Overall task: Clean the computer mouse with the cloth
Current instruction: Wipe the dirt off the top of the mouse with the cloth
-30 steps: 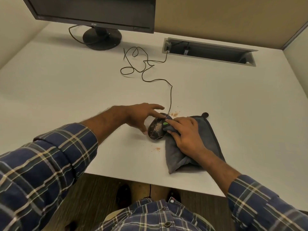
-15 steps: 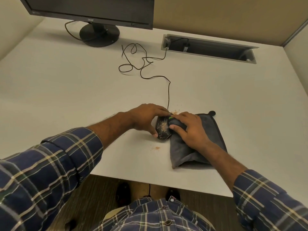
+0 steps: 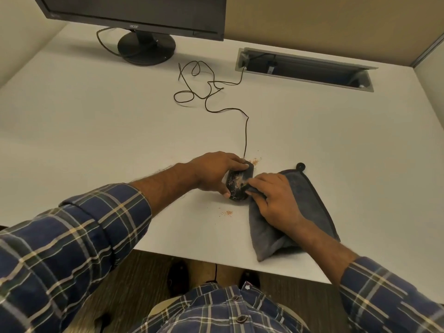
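Observation:
A black wired computer mouse dusted with pale crumbs sits near the front of the white desk. My left hand grips it from the left, fingers over its far end and thumb at its near side. A grey cloth lies flat to the right of the mouse. My right hand rests on the cloth's left part and pinches its edge against the mouse's right side.
The mouse cable runs back in loops to a cable slot at the rear. A black monitor on a round stand is at the back left. Crumbs lie on the desk near the mouse. The desk's front edge is close below the cloth.
My left hand has closed around the mouse. My right hand slid the cloth's edge down along the mouse's right side. The mouse has turned a little more upright.

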`<state>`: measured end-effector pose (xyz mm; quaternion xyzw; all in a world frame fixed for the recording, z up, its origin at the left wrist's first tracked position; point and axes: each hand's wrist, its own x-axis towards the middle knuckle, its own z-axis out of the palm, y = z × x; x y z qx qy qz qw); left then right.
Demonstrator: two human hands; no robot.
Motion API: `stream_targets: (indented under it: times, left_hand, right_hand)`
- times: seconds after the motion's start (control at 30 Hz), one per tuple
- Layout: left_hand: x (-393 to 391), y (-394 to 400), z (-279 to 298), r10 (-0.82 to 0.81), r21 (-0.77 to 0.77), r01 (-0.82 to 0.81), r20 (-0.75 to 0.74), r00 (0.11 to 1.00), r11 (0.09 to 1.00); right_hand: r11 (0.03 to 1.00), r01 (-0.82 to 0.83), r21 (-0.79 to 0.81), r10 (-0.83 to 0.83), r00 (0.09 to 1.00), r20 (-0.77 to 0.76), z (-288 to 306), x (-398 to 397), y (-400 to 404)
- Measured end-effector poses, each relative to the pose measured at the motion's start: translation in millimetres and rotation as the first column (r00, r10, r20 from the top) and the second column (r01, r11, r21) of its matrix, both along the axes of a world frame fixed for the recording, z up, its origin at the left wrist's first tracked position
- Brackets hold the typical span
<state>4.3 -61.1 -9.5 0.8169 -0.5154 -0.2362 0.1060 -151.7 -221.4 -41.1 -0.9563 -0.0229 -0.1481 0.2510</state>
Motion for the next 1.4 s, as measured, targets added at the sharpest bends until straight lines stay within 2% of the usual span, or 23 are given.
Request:
stream_targets:
  times: [0.07,0.13,0.23,0.33,0.4,0.47,0.57,0.63,0.7,0.87,1.0,1.1,1.17,1.23,1.3,1.4]
  left_hand:
    - [-1,0,0,0.005,-0.004,-0.005,-0.011,1.000,1.000]
    - [-2,0,1,0.009,-0.011,-0.009,-0.012,1.000,1.000]
    - [-1,-1,0,0.011,-0.002,-0.011,-0.002,1.000,1.000]
    - [1,-1,0,-0.004,0.005,0.004,0.011,1.000,1.000]
    - [0,-1,-1,-0.004,0.005,0.004,0.000,1.000,1.000]
    - [0,-1,-1,0.007,0.006,-0.007,-0.016,1.000,1.000]
    - [0,-1,0,0.011,0.009,-0.011,-0.017,1.000,1.000]
    - [-1,-1,0,0.024,0.003,-0.024,-0.029,0.999,1.000]
    - [-2,-1,1,0.027,0.003,-0.027,-0.038,0.999,1.000]
    - [-2,-1,1,0.015,0.016,-0.015,-0.012,1.000,1.000]
    - [-3,-1,1,0.020,0.014,-0.020,-0.028,0.999,1.000]
    - [-3,0,2,0.034,0.008,-0.034,-0.045,0.998,0.999]
    - [-2,1,2,0.050,-0.013,-0.052,-0.072,0.996,0.999]
    - [-3,1,3,0.053,-0.028,-0.055,-0.084,0.995,0.998]
    - [-4,2,2,0.058,-0.021,-0.061,-0.092,0.994,0.998]
    - [-3,2,1,0.048,0.002,-0.048,-0.052,0.997,0.999]
  right_hand:
    - [0.989,0.129,0.079,-0.126,0.991,-0.037,6,15,1]
    - [0.976,0.184,0.113,-0.180,0.983,-0.047,8,22,6]
    - [0.995,0.069,0.069,-0.070,0.997,0.014,3,3,18]
    - [0.994,-0.091,-0.059,0.092,0.996,0.015,-5,-18,20]
    - [0.987,-0.123,-0.106,0.125,0.992,0.014,-9,-19,17]
    - [0.994,-0.078,-0.076,0.081,0.996,0.044,-9,-17,17]
    - [0.996,0.049,0.074,-0.055,0.995,0.079,-5,-10,24]
    - [0.969,0.170,0.179,-0.186,0.980,0.076,1,2,25]
    - [0.948,0.245,0.204,-0.258,0.965,0.043,7,15,27]
    - [0.997,0.030,-0.070,-0.028,0.999,0.024,7,2,37]
    - [0.987,-0.082,-0.142,0.080,0.997,-0.017,7,-8,28]
    - [0.991,-0.103,-0.081,0.099,0.993,-0.060,12,-3,21]
    - [0.995,0.060,0.075,-0.058,0.998,-0.030,18,11,17]
    - [0.966,0.200,0.163,-0.198,0.980,-0.028,19,23,18]
    - [0.973,0.184,0.141,-0.180,0.983,-0.035,16,22,25]
    - [0.998,0.056,0.038,-0.055,0.998,-0.037,12,2,36]
